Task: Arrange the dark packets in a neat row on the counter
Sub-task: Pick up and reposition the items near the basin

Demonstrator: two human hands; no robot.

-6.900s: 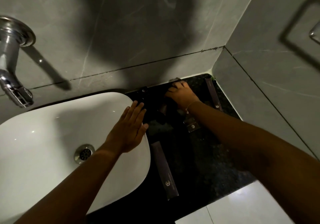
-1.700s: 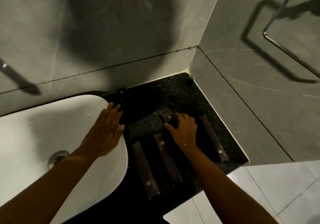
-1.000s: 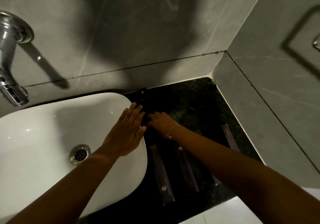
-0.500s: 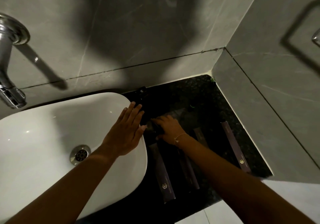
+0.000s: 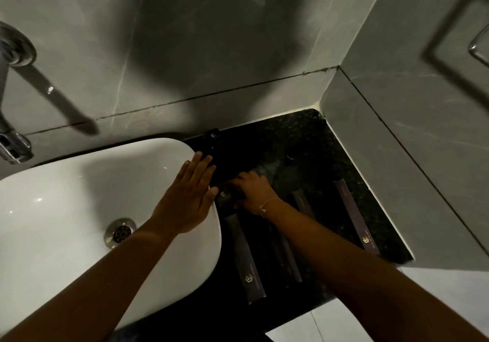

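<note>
Dark packets in a row on a dim black surface (image 5: 317,140)

The right hand (image 5: 254,193) curls over a small dark packet (image 5: 225,195), its grip too shadowed to tell; since half a second ago it has barely shifted. The left hand (image 5: 188,199) lies flat and open on the sink (image 5: 66,183) rim. Long packets (image 5: 247,259) (image 5: 356,216) lie side by side, the middle ones hidden under the right forearm.

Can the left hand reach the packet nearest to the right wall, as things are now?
Probably not easily. The left hand lies flat on the sink rim, and the right forearm crosses the counter between it and that packet. The right hand is nearer.
</note>
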